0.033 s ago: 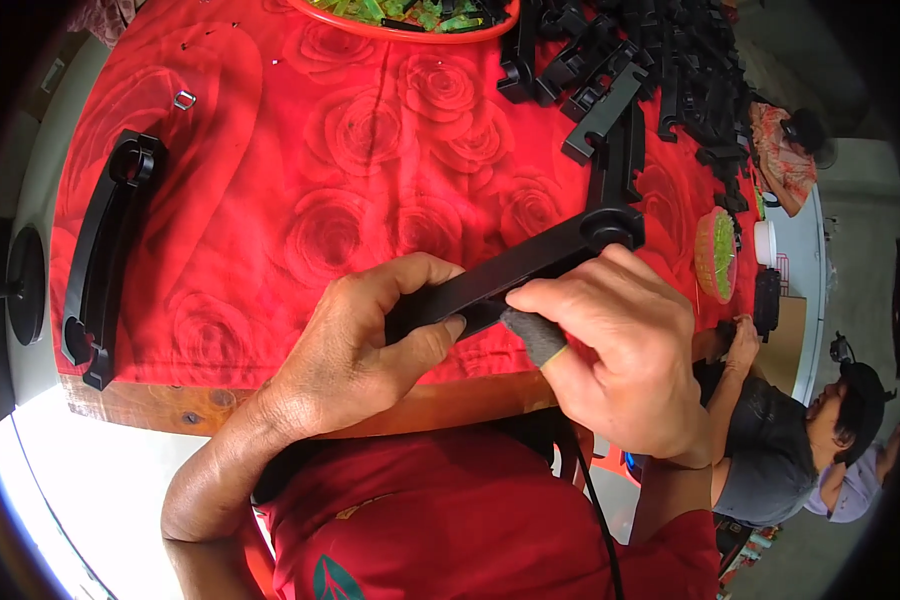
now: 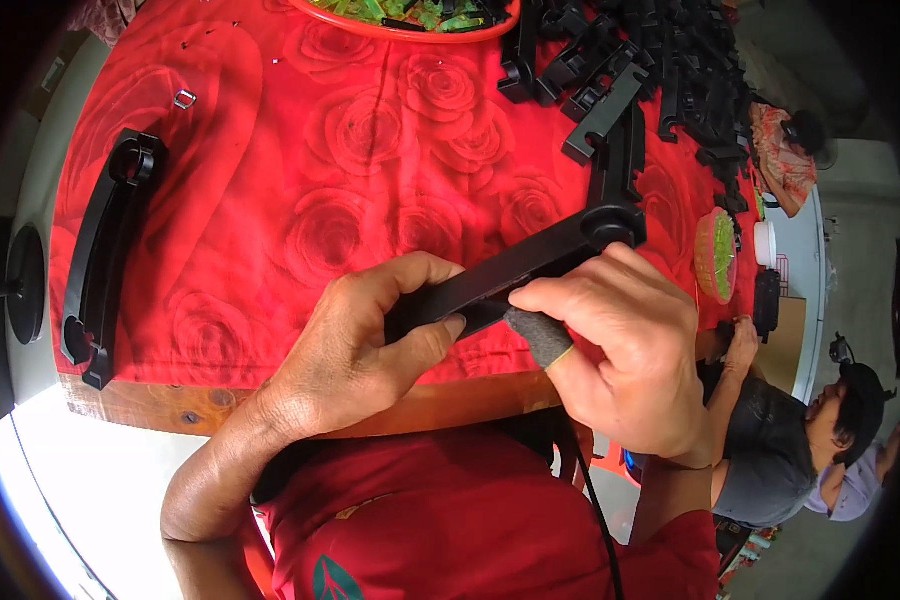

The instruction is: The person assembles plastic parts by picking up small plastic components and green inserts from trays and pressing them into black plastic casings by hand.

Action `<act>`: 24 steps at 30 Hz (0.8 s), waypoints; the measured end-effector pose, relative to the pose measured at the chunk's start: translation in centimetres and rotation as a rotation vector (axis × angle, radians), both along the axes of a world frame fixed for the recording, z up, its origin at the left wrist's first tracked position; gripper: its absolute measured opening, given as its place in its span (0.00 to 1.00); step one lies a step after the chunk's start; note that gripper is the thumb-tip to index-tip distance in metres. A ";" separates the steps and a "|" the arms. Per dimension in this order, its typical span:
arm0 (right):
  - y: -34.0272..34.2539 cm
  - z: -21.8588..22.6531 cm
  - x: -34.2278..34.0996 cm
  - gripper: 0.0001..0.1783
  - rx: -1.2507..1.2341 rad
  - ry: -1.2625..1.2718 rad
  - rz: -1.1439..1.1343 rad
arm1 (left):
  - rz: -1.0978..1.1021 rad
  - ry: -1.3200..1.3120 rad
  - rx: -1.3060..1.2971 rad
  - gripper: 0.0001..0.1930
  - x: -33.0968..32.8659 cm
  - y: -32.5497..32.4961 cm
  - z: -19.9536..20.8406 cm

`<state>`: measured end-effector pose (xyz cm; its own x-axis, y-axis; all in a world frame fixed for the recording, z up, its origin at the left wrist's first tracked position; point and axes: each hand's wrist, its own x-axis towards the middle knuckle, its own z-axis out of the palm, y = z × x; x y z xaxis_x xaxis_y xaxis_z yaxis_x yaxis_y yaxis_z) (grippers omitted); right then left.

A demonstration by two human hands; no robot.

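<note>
A long black plastic bar (image 2: pixel 520 262) with a round socket at its far right end is held slantwise above the table's near edge. My left hand (image 2: pixel 355 340) grips its lower left end between thumb and fingers. At the bar's right half is my right hand (image 2: pixel 625 345), closed on its near side, with a dark cover on the thumb. Whatever lies under the right fingertips is hidden. Another black plastic bar (image 2: pixel 95 260), also with a round socket, lies on the table at the left.
A red floral tablecloth (image 2: pixel 270 200) covers the wooden table. Many black plastic parts (image 2: pixel 630 60) are heaped at the far right. A red bowl (image 2: pixel 410 33) of yellow-green pieces stands at the far edge. A small metal ring (image 2: pixel 184 99) lies far left. A co-worker (image 2: pixel 780 440) sits at right.
My right hand has shifted very slightly to the right along the bar's near side. The left hand keeps its hold, and the other things stay where they were.
</note>
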<state>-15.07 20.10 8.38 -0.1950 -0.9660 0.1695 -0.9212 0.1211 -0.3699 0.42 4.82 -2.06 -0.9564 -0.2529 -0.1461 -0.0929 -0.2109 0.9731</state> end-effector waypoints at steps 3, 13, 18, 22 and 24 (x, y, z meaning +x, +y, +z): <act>-0.5 0.1 -0.2 0.14 0.046 -0.037 0.029 | -0.004 0.022 -0.048 0.12 0.1 0.0 -0.1; -0.3 -1.4 1.0 0.17 -0.037 0.032 -0.037 | 0.018 -0.009 -0.135 0.15 0.0 0.3 0.7; 0.0 -2.4 1.4 0.19 -0.120 -0.092 -0.237 | 0.051 -0.058 -0.135 0.15 0.1 0.3 0.7; 0.2 -2.1 0.7 0.19 -0.069 0.014 -0.155 | 0.067 -0.004 -0.196 0.15 0.1 0.3 0.8; 0.1 -1.6 0.5 0.19 -0.050 0.069 -0.085 | 0.051 -0.018 -0.217 0.14 0.1 0.2 0.9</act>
<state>-14.58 20.22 6.73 -0.2623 -0.9365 0.2328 -0.9317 0.1830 -0.3137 0.52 5.00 -1.15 -0.9393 -0.3281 -0.1006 -0.1058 -0.0021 0.9944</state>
